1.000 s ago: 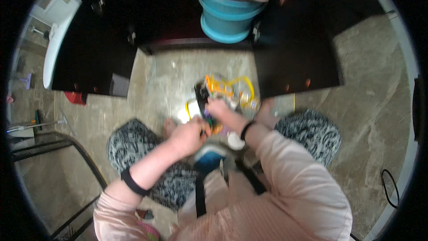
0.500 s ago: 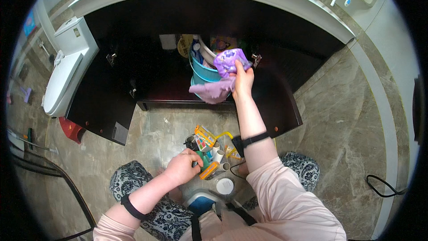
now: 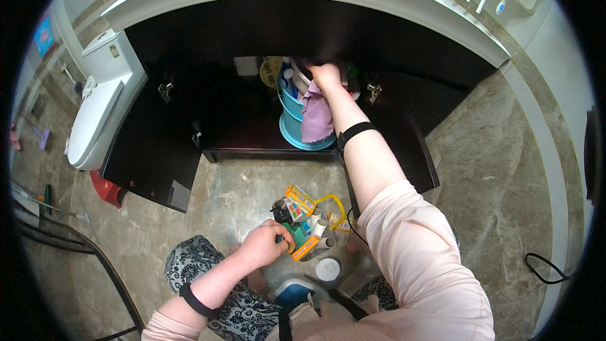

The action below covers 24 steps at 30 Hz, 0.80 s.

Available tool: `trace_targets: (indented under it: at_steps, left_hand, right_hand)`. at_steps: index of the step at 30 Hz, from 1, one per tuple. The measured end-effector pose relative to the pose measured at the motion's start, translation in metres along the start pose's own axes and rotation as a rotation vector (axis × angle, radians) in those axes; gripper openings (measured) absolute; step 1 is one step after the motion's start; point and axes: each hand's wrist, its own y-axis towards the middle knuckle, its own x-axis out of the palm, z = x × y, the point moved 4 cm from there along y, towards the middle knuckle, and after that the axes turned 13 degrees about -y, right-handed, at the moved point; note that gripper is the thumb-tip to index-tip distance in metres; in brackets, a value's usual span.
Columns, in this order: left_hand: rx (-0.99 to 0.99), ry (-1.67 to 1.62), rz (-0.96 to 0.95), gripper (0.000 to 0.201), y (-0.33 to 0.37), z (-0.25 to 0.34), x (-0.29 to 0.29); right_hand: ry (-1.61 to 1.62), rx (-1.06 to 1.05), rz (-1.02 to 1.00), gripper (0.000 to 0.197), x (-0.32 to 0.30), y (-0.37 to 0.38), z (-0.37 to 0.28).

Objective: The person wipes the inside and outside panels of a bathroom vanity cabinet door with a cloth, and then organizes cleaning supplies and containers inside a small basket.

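My right hand point(image 3: 326, 77) reaches into the dark cabinet above a blue bucket point(image 3: 291, 127). Its fingers are curled round a purple packet, now almost wholly hidden by the hand and shadow. Below the hand a mauve cloth point(image 3: 317, 117) hangs down the bucket's front. Bottles and other items, hard to make out, stand in the bucket. Low over the floor, my left hand point(image 3: 265, 244) is closed, with a small dark thing at its fingers that I cannot identify. Beside it lie a green piece point(image 3: 299, 236), an orange box point(image 3: 305, 248) and white cardboard tubes point(image 3: 319, 227).
Open cabinet doors point(image 3: 154, 151) flank the bucket. On the floor are a yellow-and-orange packet point(image 3: 300, 199), a yellow loop point(image 3: 338, 204), a round white lid point(image 3: 327, 269) and a red plastic piece point(image 3: 107, 188). A toilet point(image 3: 95, 120) stands at left. A black cord point(image 3: 546, 269) lies at right.
My right hand has moved farther into the cabinet, taking the purple packet out of sight. The mauve cloth now hangs straighter down the bucket. My left hand stays by the pile.
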Motion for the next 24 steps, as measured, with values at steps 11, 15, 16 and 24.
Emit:
trace_targets:
  at_steps: [11, 15, 16, 24]
  left_hand:
    - [-0.058, -0.025, 0.029, 0.01, 0.01, -0.012, -0.006]
    - [-0.013, 0.039, 0.007, 0.007, 0.013, -0.013, 0.001]
    - [-0.029, 0.036, 0.009, 0.007, 0.009, -0.019, 0.001]
    - [-0.009, 0.04, 0.016, 0.007, 0.005, -0.022, 0.006]
  right_hand:
    - [-0.209, -0.283, 0.16, 0.027, -0.05, -0.126, -0.008]
    - [-0.265, -0.4, 0.105, 0.024, -0.035, -0.206, 0.059]
    - [-0.098, -0.071, -0.557, 0.027, -0.021, -0.24, 0.061]
    - [-0.729, -0.726, -1.045, 0.023, 0.071, -0.404, 0.174]
